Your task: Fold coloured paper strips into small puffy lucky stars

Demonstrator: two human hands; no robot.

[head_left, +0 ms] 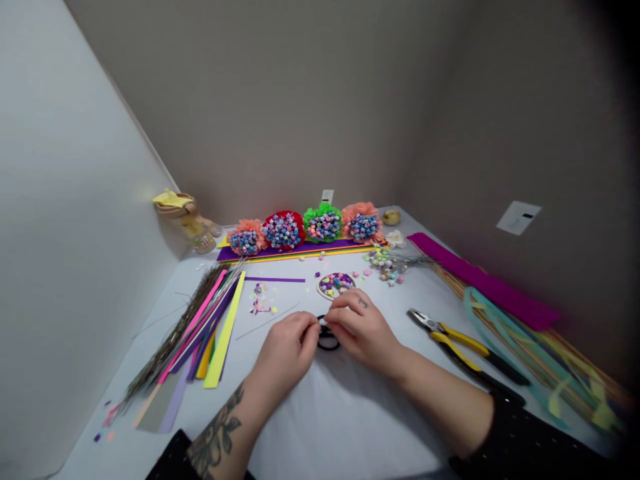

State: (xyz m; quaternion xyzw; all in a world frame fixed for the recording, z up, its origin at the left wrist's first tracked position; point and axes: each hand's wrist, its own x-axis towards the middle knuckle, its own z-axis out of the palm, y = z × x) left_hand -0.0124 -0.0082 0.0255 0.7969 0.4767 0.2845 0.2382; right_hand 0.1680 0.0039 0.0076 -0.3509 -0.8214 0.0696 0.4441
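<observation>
My left hand [293, 343] and my right hand [363, 333] meet over the middle of the table, fingertips pinched close together. A small pale bit shows between them, too small to name. Just behind and below the fingertips lie black loops, likely scissor handles [329, 343], partly covered by my hands. Right past my fingers stands a small round dish [320, 291] of tiny coloured paper stars [337, 281]. A thin wire [267, 321] lies left of my left hand, near small paper scraps [260, 307].
Paper strips [220, 340] and a bundle of wires [175, 333] lie left. Yellow-black pliers [460, 347], a magenta paper roll [485, 280] and teal strips [505, 333] lie right. Several star-filled crepe-paper bunches [323, 223] line the back, with loose stars [385, 263] nearby. Sandals [187, 220] stand back left.
</observation>
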